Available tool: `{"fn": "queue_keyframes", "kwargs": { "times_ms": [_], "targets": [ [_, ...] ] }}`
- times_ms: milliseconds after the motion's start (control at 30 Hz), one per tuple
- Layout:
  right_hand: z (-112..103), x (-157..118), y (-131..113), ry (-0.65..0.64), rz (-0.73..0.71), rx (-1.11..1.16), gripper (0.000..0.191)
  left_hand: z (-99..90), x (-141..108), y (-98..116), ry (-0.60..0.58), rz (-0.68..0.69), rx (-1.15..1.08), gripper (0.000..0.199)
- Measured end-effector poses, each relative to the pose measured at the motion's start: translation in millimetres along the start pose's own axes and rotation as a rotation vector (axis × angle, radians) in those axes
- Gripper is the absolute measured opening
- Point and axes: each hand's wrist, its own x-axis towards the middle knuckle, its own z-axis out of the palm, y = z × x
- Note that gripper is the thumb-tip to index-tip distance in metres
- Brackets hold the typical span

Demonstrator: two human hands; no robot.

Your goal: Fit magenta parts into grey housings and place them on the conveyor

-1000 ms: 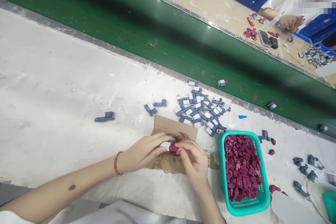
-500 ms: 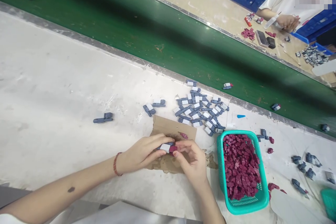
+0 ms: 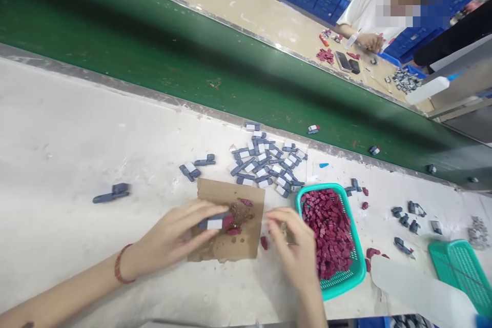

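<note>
My left hand (image 3: 172,238) holds a grey-blue part (image 3: 214,222) with a white face and a maroon piece at its right end, above a brown cardboard sheet (image 3: 246,246). Several maroon pieces lie on or beside that cardboard. To the right, my right hand (image 3: 294,243) hovers between the cardboard and a green basket (image 3: 359,261) filled with maroon pieces (image 3: 328,236). Its thumb and fingers are bent toward each other; blur hides whether anything is between them. Behind the cardboard lies a pile of grey-blue parts with white faces (image 3: 263,156).
A green conveyor belt (image 3: 230,82) crosses behind the white table (image 3: 57,138), carrying a few small parts. Across it, a person's hand (image 3: 371,41) is over another table. A second green basket (image 3: 461,266) and a white bottle (image 3: 423,287) are at right. A blue cap (image 3: 324,165) lies near the pile.
My right hand has come off the held part and moved right, toward the basket. My left hand still holds the part, lower left of before. The whole view has shifted right.
</note>
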Motion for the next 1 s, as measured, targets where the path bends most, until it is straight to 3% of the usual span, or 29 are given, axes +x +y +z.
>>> {"fn": "queue_keyframes", "kwargs": {
  "times_ms": [100, 200, 267, 433, 567, 667, 800, 933, 1000],
  "targets": [
    [-37, -2, 17, 0.177, 0.180, -0.302, 0.020, -23.2, 18, -5, 0.113, -0.135, 0.071, 0.029],
    [-55, 3, 37, 0.153, 0.291, -0.459, 0.025, -48.4, 54, -20, 0.192, -0.309, 0.114, 0.038],
    [-55, 9, 45, 0.126, 0.273, -0.503, 0.024, -61.4, 86, -36, 0.239, -0.379, 0.175, 0.045],
    [-44, 19, 47, 0.157, 0.203, -0.569, 0.016, -75.0, 166, -82, 0.299, -0.357, 0.368, 0.043],
    [-42, 17, 47, 0.187, 0.221, -0.377, 0.013, -75.1, 193, -108, 0.278, -0.311, 0.444, 0.040],
    [-49, 15, 50, 0.290, 0.336, -0.042, 0.016, -80.6, 176, -108, 0.275, -0.254, 0.498, 0.044],
    [-55, 13, 42, 0.418, 0.409, 0.405, 0.030, -98.2, 106, -90, 0.235, -0.188, 0.551, 0.054],
    [-43, 9, 20, 0.338, 0.413, 0.552, 0.031, -107.8, 17, -76, 0.200, -0.257, 0.684, 0.054],
    [-28, 8, 10, 0.268, 0.393, 0.542, 0.024, -106.5, -17, -72, 0.111, -0.283, 0.692, 0.052]
  ]
}}
